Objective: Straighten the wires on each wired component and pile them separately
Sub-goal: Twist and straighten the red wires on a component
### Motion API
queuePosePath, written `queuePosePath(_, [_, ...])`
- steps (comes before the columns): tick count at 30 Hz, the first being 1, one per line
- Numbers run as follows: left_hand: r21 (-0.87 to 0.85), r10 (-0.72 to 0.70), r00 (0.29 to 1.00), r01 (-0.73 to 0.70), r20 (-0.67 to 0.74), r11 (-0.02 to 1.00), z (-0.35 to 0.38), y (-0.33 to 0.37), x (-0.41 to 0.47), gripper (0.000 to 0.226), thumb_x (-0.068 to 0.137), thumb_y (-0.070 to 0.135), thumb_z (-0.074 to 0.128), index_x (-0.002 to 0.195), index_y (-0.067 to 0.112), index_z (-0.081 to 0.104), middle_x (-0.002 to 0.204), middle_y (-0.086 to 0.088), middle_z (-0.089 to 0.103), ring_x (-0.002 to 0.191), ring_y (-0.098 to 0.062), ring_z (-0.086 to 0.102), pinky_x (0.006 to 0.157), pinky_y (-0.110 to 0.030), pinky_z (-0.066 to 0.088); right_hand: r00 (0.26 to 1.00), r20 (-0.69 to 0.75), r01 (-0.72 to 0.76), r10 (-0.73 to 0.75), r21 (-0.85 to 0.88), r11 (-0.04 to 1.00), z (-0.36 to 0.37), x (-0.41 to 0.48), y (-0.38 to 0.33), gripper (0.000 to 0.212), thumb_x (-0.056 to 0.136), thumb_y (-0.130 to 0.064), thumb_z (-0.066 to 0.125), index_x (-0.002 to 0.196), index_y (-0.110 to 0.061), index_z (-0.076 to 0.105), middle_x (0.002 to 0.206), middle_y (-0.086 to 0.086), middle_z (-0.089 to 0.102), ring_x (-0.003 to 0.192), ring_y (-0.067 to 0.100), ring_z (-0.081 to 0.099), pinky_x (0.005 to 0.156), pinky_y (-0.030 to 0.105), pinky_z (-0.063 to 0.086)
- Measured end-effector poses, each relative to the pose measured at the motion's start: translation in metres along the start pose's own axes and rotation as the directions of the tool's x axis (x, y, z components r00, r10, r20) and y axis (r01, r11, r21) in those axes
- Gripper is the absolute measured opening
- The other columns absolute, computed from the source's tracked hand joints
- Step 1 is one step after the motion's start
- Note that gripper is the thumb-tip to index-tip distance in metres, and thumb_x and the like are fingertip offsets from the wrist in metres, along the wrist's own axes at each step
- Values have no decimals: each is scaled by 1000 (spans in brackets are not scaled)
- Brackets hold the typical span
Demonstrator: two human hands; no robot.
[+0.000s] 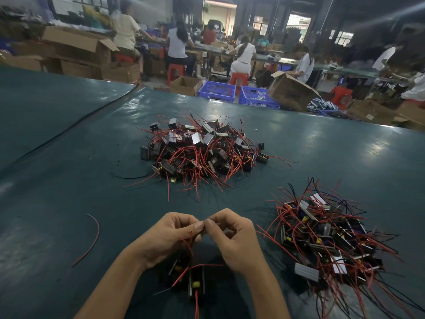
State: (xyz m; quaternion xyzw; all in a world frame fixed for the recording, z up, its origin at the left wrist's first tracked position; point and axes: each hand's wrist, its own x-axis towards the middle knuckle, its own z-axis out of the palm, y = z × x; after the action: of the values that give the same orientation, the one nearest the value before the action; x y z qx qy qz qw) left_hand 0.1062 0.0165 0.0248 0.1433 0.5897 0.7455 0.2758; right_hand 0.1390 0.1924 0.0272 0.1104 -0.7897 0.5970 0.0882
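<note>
nearer you than the tangled pile (202, 148) of boxy metal components with curly leads, seemingly still to do, your left hand (165, 238) and right hand (234, 240) pinch a red wire (190, 245) in curled fingers, and right of that pile lies a straighter-wired heap (326, 238), likely done, on the glossy green desk (69, 180).

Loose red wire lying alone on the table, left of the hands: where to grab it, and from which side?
Pinch the loose red wire at mid-bow, from straight above, fingers across its line. It lies flat on the table with nothing touching it, so a side approach likely can't get under it. The left hand is nearer, but it pinches a component wire now.
</note>
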Motion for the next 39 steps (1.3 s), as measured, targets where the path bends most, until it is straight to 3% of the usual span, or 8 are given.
queuePosePath(9, [427, 215, 960, -121, -179, 896, 4, 3, 2, 2, 79, 16, 77, 77, 17, 78, 69, 2, 72, 62, -2, 64, 59, -12, 47, 989, -142, -99, 45, -401, 911, 4, -3, 1, 18, 91, -38, 61, 78, -26, 59, 70, -13, 60, 64, 8, 57, 58, 30, 49])
queuePosePath(14, [930, 626, 764, -326, 156, 167, 9, -6, 2, 3, 78, 16, 77, 80, 17, 76, 69, 11, 67, 62, -7, 58, 57, -23, 49, 920, -219, -389, 325, -414, 823, 13, -2, -3, 29, 93, -42, 55, 70, -24, 59, 74, -9, 63, 73, 12, 60, 68, 31, 49])
queuePosePath(17, [939, 640, 723, -343, 259, 7, 11, -9, 5, 7, 78, 21, 72, 80, 16, 76, 71, 8, 66, 61, -10, 57, 55, -25, 50, 877, -234, -480, 419, -393, 785, 12, -1, -3, 34, 93, -39, 54, 65, -22, 57, 66, -8, 60, 68, 14, 57, 63, 29, 45])
queuePosePath(19, [931, 629, 756, -337, 178, 141, 12, -10, 5, 4, 80, 18, 73, 83, 17, 76, 72, 9, 68, 64, -9, 60, 58, -27, 52, 891, -218, -453, 398, -391, 801, 9, -2, -3, 31, 93, -38, 54, 67, -22, 58, 67, -8, 60, 67, 12, 57, 63, 29, 44])
queuePosePath(23, [678, 383, 905, -165, -185, 716, 5, -3, 3, 15, 82, 15, 75, 80, 30, 77, 74, 8, 73, 68, -6, 67, 63, -21, 52, 975, -129, -206, 179, -242, 948, 4, -3, -4, 15, 90, -25, 65, 76, -29, 63, 72, -10, 65, 68, 4, 60, 62, 18, 47])
queuePosePath(26, [425, 228, 954, -128, -193, 896, 1, 4, 1, 4, 78, 21, 75, 75, 22, 78, 71, -2, 73, 64, -7, 65, 61, -16, 48, 993, -48, -115, 110, -99, 988, -1, -3, -5, 11, 88, -18, 69, 83, -28, 69, 77, -13, 68, 70, 4, 63, 60, 14, 45])
queuePosePath(34, [73, -30, 999, 27, 39, 997, -9, 7, -9, 19, 69, 31, 78, 72, 12, 74, 64, -3, 64, 53, -6, 53, 52, -13, 41, 992, 116, -50, 51, -14, 999, 1, -5, -8, 15, 90, -19, 66, 80, -31, 67, 73, -14, 66, 67, 2, 57, 60, 17, 44])
queuePosePath(39, [273, 80, 993, -52, -90, 961, -2, 8, -6, 14, 75, 26, 81, 75, 13, 77, 69, -5, 71, 63, -12, 62, 62, -20, 49, 990, 50, -122, 131, -154, 981, 2, -5, -6, 17, 92, -22, 64, 77, -28, 64, 67, -20, 62, 62, -3, 55, 58, 13, 42])
